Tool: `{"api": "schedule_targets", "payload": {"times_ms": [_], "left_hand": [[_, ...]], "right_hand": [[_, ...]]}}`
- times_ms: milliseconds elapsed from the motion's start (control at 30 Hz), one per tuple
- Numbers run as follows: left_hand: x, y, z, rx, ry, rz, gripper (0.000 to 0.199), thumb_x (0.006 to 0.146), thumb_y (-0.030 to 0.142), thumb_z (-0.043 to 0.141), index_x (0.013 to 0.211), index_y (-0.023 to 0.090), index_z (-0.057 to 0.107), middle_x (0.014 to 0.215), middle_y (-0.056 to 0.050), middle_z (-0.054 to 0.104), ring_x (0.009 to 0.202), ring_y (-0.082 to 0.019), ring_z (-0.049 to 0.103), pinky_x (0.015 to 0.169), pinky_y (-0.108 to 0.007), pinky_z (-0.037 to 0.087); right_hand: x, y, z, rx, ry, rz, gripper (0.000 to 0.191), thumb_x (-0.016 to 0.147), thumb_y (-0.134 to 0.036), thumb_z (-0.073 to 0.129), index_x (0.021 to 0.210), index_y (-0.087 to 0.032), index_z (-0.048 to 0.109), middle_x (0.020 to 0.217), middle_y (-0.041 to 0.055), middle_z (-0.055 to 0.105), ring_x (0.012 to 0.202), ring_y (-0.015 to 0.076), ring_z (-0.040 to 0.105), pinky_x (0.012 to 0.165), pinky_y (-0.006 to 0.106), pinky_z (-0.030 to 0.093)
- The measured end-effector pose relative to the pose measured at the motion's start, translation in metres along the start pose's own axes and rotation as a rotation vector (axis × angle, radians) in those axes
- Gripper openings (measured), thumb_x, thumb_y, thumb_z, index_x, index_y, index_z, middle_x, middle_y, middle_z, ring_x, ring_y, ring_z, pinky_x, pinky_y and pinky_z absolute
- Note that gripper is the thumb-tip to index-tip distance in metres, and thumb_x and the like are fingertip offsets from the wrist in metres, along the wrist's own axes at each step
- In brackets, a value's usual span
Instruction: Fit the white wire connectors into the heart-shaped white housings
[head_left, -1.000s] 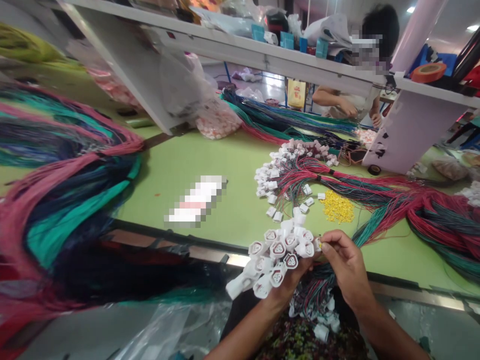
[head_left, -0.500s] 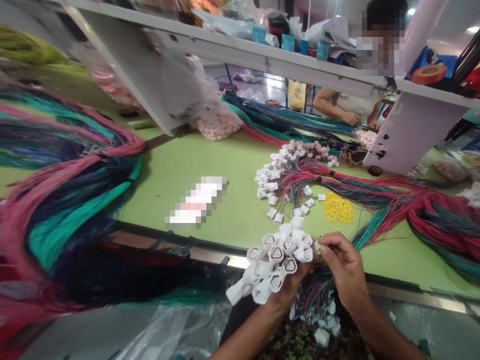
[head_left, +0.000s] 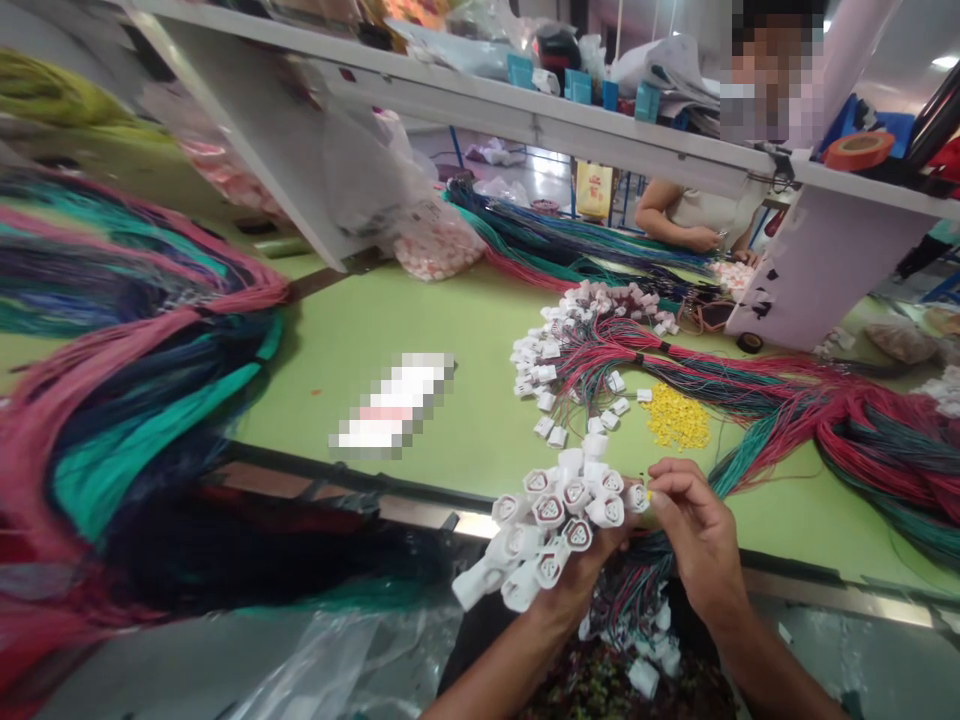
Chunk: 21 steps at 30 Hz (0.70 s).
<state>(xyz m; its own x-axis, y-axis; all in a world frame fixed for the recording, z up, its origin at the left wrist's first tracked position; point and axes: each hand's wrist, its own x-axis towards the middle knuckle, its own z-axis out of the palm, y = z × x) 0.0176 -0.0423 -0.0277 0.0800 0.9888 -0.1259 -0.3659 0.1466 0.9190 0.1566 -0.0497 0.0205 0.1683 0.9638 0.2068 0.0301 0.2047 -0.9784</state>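
A bunch of white wire connectors point(head_left: 551, 512) is gripped in my left hand point(head_left: 596, 560), their three-hole faces turned up toward me. The connectors hide most of that hand's fingers. One connector point(head_left: 638, 498) sticks out at the bunch's right side. Right beside it, my right hand point(head_left: 705, 545) pinches a tiny yellow piece point(head_left: 651, 495) between thumb and forefinger. Whether the piece touches the connector I cannot tell. Coloured wires point(head_left: 634, 590) run down below my hands, with more white connectors point(head_left: 645, 672) hanging over my lap. A pile of similar yellow pieces point(head_left: 677, 416) lies on the green table.
Wire bundles with white connectors point(head_left: 536, 365) lie beyond my hands, and thick red and green wires point(head_left: 862, 420) stretch right. More bundled wires point(head_left: 165, 400) hang over the left edge. A shelf point(head_left: 450, 95) spans the table. Across it, a person point(head_left: 697, 215) works with their hands.
My right hand has drawn slightly right, away from the bunch, and the connector at the right side now shows more fully. My left hand keeps its hold on the bunch.
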Motion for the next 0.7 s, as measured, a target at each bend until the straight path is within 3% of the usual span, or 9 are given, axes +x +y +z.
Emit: {"api": "schedule_targets", "payload": {"times_ms": [300, 700], "left_hand": [[-0.0010, -0.0020, 0.0002, 0.017, 0.071, 0.037, 0.031, 0.073, 0.035, 0.083, 0.100, 0.023, 0.074, 0.097, -0.006, 0.072, 0.070, -0.020, 0.060, 0.056, -0.031, 0.050], [-0.0003, -0.0080, -0.0023, 0.031, 0.087, 0.007, 0.030, 0.075, 0.039, 0.080, 0.098, 0.022, 0.074, 0.095, -0.007, 0.073, 0.073, -0.023, 0.064, 0.058, -0.033, 0.050]], "right_hand": [[-0.0075, 0.0028, 0.0017, -0.018, -0.007, -0.019, 0.012, 0.091, -0.033, 0.069, 0.089, -0.022, 0.074, 0.114, 0.0093, 0.062, 0.111, 0.0253, 0.061, 0.100, 0.043, 0.050], [-0.0056, 0.0026, 0.0037, -0.048, 0.025, -0.058, 0.008, 0.091, -0.028, 0.069, 0.087, -0.023, 0.073, 0.108, 0.0074, 0.065, 0.107, 0.0223, 0.062, 0.097, 0.037, 0.048]]}}
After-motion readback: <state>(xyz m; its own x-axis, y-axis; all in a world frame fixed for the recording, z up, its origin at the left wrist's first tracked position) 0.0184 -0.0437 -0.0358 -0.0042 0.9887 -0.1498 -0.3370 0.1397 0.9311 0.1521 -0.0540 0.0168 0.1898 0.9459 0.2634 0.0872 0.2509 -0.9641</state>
